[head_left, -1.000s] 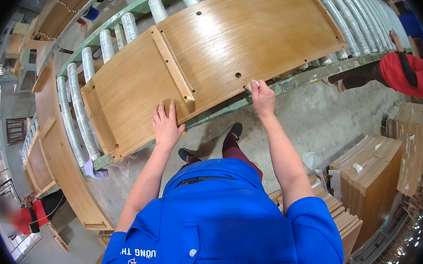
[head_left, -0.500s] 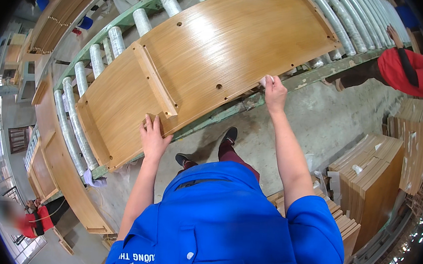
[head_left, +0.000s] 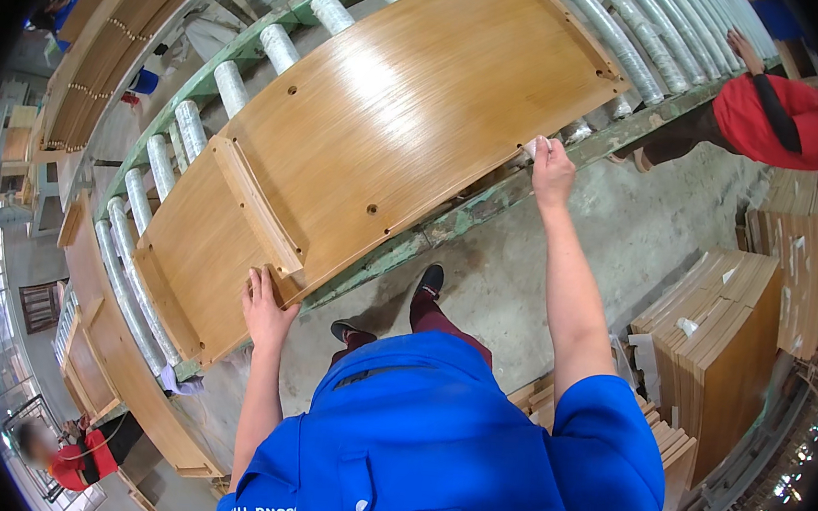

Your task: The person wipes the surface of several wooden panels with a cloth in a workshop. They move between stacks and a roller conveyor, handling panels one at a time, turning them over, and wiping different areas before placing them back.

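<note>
A curved brown wooden panel (head_left: 441,95) lies on the roller conveyor, lengthwise from lower left to upper right. A wooden batten (head_left: 257,207) crosses its left part, and several small holes dot its surface. My left hand (head_left: 268,310) is spread at the panel's near edge, its fingertips on the wood beside the batten's near end. At the near edge farther right, my right hand (head_left: 554,175) pinches a small white piece (head_left: 533,148) against the rim. Its fingers partly hide that piece, so I cannot tell whether it is sandpaper or cloth.
Wrapped metal rollers (head_left: 279,47) run in a green frame (head_left: 476,203). Stacked panels (head_left: 711,327) stand at my right. A person in red (head_left: 780,121) works by the conveyor's right end; another person (head_left: 90,456) is at lower left, near another long panel (head_left: 161,409).
The panel has slid left and slightly toward me. My left hand has gone left with it, while my right hand has shifted a little right along its near edge.
</note>
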Demonstrator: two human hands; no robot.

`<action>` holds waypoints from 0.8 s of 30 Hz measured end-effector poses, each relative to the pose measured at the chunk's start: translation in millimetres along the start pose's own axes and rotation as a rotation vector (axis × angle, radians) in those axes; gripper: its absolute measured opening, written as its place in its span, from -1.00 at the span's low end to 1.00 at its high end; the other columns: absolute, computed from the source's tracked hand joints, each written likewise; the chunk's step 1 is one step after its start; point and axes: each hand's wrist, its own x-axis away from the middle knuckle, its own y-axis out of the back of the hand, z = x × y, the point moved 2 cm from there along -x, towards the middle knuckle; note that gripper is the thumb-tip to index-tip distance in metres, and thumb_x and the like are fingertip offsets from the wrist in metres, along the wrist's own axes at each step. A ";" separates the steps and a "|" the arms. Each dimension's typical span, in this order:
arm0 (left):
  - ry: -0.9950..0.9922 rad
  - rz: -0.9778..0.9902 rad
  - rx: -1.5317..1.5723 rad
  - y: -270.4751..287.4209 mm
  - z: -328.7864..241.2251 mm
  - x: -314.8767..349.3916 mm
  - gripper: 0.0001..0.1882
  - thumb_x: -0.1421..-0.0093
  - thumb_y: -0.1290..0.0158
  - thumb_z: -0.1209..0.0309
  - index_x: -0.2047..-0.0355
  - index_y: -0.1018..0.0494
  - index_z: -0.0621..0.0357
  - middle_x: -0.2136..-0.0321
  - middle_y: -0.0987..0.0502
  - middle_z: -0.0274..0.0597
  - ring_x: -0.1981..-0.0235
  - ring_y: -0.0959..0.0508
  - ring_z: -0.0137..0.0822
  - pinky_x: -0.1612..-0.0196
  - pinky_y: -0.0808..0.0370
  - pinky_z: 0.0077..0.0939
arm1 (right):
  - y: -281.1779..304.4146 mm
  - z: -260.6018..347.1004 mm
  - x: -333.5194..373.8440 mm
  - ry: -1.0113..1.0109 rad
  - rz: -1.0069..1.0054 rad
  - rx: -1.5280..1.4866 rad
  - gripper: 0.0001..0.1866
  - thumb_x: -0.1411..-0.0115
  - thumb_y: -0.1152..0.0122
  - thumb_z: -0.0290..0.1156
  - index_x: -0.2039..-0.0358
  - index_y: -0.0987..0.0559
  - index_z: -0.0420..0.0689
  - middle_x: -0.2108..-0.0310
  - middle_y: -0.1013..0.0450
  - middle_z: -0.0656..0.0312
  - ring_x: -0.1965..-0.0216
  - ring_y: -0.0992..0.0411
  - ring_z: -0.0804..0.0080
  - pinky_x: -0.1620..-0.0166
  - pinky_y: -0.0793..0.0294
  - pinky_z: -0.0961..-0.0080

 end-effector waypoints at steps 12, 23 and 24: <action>0.005 0.034 -0.078 2.7 -5.9 -4.5 0.00 0.27 -0.29 0.23 -0.22 -0.07 0.09 -0.22 -0.09 0.03 -0.18 -0.16 0.04 -0.21 -0.07 -0.11 | 9.0 -19.0 -31.0 0.011 -0.051 -0.038 -0.68 -0.20 -0.02 -0.19 0.54 -0.41 -0.18 0.60 -0.39 -0.06 0.50 -0.38 -0.11 0.48 -0.32 0.13; 0.081 0.134 -0.191 9.9 -15.0 -6.0 0.04 0.26 -0.29 0.16 -0.24 -0.01 0.04 -0.25 -0.04 -0.07 -0.25 -0.10 -0.11 -0.25 0.09 0.05 | 24.3 -72.1 -104.0 -0.015 -0.228 0.025 -0.66 -0.20 -0.02 -0.16 0.56 -0.39 -0.17 0.62 -0.39 -0.05 0.52 -0.38 -0.12 0.49 -0.31 0.11; 0.087 0.140 -0.186 10.0 -15.0 -5.6 0.04 0.26 -0.29 0.17 -0.23 -0.01 0.05 -0.25 -0.04 -0.07 -0.25 -0.10 -0.11 -0.25 0.08 0.04 | 25.7 -76.2 -110.6 -0.020 -0.246 0.032 -0.65 -0.20 -0.02 -0.16 0.56 -0.39 -0.17 0.62 -0.39 -0.05 0.52 -0.38 -0.12 0.49 -0.31 0.10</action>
